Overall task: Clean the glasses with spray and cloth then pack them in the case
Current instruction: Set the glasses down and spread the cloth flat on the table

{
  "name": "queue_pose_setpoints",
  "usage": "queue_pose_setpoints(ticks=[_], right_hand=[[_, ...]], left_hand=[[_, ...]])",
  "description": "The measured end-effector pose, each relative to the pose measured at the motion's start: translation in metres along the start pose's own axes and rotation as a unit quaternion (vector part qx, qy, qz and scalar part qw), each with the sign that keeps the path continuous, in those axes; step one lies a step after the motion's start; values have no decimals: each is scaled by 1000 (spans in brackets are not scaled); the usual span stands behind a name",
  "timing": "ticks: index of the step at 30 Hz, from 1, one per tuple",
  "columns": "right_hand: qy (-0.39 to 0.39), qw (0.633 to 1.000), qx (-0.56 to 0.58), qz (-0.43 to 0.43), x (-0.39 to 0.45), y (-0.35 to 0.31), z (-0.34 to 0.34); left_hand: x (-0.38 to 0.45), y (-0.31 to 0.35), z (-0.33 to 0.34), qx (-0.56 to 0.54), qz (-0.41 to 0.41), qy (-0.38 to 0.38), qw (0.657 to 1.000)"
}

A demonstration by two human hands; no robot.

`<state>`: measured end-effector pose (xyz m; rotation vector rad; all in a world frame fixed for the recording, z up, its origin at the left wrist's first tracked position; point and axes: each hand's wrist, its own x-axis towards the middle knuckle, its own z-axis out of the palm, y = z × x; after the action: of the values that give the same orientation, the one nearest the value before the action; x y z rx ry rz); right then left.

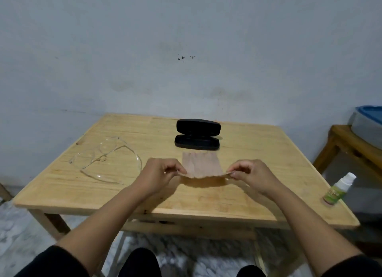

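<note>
A pale brown cloth (201, 164) is stretched just above the wooden table (244, 202). My left hand (160, 174) pinches its near left corner and my right hand (251, 174) pinches its near right corner. Clear-framed glasses (106, 159) lie unfolded on the table to the left of my hands. A black glasses case (197, 135) stands open behind the cloth, its lid upright. A small white spray bottle (338, 189) with a green label stands near the table's right edge.
The table's back edge sits against a pale wall. At the right, a low wooden stand (347, 150) carries a grey tub with a blue lid (370, 123). My knees show below the table's front edge.
</note>
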<state>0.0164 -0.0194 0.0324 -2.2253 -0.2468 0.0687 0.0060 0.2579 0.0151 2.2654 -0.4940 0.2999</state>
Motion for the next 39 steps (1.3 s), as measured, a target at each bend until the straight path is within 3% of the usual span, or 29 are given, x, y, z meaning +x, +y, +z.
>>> queue_pose_setpoints(ticks=[5,8,10,13,16,21,34,39], right_hand=[[-64,994,-83,3,-24,10,7],[-94,995,-32,-8,-28,4,1],[-29,999,-16,-13,-22,2,5],[43,991,-124,-24,0,0,27],[28,978,-199,-60,22,-2,51],[-10,973,-228,-38,42,10,65],[29,969,-244,-21,45,9,64],[53,971,-217,-81,55,-19,63]], left_hand=[[-24,-10,14,35,30,-87,995],[-19,-3,-2,-10,-19,-158,987],[-11,0,-10,-24,-35,-133,990],[7,6,5,19,-69,-63,995],[22,13,39,123,-82,-33,988],[32,0,65,223,-89,-58,969],[31,3,63,221,-126,-20,967],[24,-6,22,182,-105,67,975]])
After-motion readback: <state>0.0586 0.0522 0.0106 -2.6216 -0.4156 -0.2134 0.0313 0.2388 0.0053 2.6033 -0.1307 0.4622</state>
